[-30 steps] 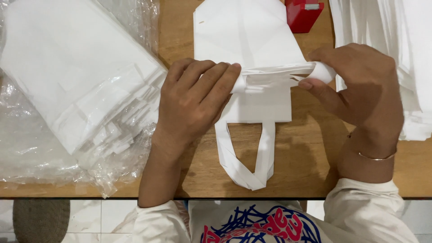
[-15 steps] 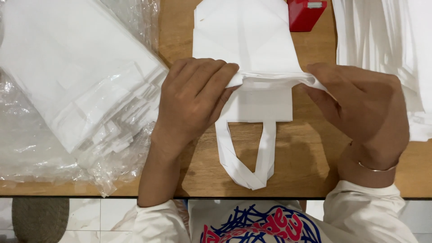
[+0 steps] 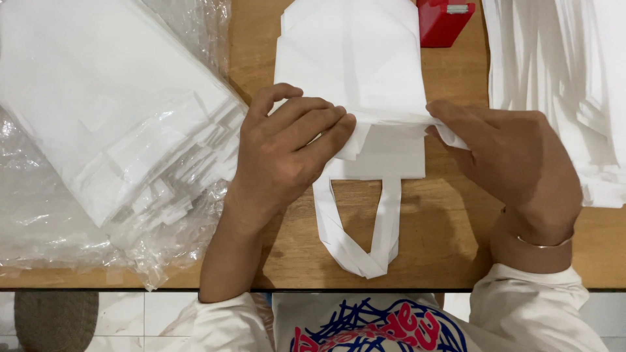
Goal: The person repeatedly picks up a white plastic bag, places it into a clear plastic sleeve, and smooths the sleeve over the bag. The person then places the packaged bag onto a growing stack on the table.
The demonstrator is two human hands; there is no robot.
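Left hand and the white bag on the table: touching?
Touching. Head view shows the left hand pressing its fingers flat on the white bag at its fold.

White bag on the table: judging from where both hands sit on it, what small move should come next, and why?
Probably press the fold flat. The left hand lies on the bag at one end of the crease, the right hand pinches the other end, and the edge there curls up. The handle lies loose toward the table edge, clear of the crease.
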